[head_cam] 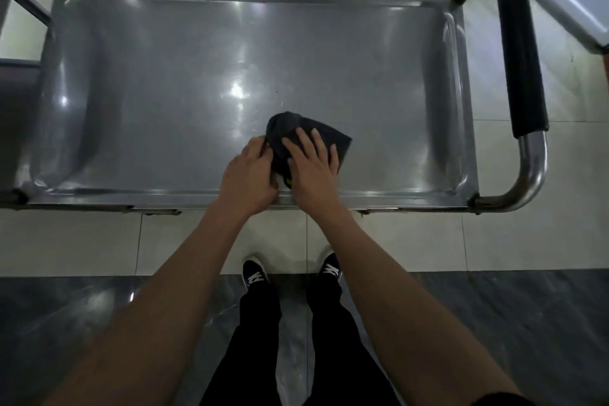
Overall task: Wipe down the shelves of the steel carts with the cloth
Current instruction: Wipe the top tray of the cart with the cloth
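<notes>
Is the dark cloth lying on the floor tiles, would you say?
No, the dark grey cloth lies on the steel cart shelf under both hands.

The cart's top shelf [197, 76] spans the scene from left to right, directly in front of the person. The cloth [333, 138] lies on the shelf, close to its near rim and slightly right of centre. The left hand [248, 176] sits at the cloth's left edge; the right hand [313, 165] rests on top of the cloth. Both hands are side by side over the near rim. The push handle [522, 49] stands at the cart's right end. A second cart [566, 0] lies to the far right, beyond the handle. The person's shoes [255, 272] stand on the floor [412, 241], near of the cart.
</notes>
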